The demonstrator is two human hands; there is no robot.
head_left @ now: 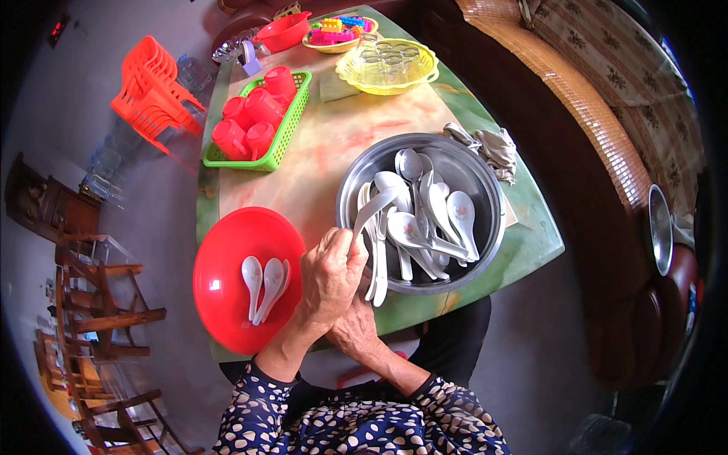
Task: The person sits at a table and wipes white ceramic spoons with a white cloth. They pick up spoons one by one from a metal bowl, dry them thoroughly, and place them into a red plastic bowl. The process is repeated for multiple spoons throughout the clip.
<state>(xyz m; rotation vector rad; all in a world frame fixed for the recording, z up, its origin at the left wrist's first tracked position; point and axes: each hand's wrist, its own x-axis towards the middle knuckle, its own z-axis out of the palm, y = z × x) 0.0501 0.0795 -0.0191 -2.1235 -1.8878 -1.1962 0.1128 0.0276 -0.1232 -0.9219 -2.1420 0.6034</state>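
My left hand [332,267] is closed round the handle of a white soup spoon [370,208], whose bowl end rises over the left side of a steel basin [497,227]. Partly behind the left hand and wrist is my right hand [353,324]; its fingers are hidden. The basin holds several white soup spoons [461,215], some with a printed flower, and a few metal spoons [410,164]. To the left stands a red plastic bowl [220,299] with three white spoons [271,280] lying in it.
A green basket [282,136] of red mugs [265,108] sits beyond the red bowl. Farther back are a yellow basket [425,70] with clear glasses, a bowl of toy bricks [331,26] and a red basin [282,32]. A crumpled cloth [497,152] touches the table's right side.
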